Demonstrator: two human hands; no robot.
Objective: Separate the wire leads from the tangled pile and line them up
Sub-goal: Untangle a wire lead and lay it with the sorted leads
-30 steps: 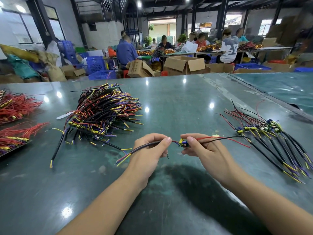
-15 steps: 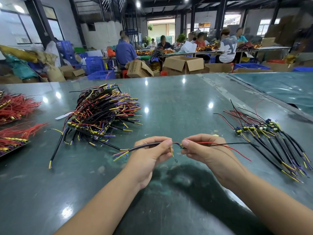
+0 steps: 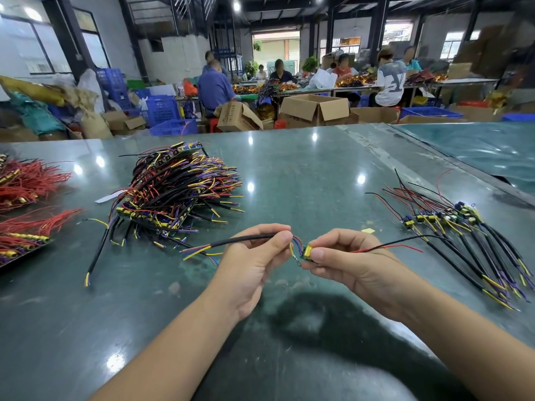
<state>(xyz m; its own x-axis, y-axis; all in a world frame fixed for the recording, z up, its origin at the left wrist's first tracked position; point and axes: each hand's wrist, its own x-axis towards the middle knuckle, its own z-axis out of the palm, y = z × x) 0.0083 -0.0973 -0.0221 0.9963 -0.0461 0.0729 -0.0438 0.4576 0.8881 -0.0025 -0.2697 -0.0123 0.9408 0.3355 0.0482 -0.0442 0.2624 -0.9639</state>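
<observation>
Wire lead [image 3: 246, 240] pinched between left hand [image 3: 254, 264] and right hand [image 3: 350, 261] (bare green table [image 3: 304, 175] beyond).

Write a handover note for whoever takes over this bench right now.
Left hand pinches the black cable of one lead; right hand pinches its small yellow part, thin red and black wires trailing right. The lead is held above the table.
Done: a row of leads lined up at right.
Left: lay this lead in the row, then work through the tangled pile at left.
</observation>
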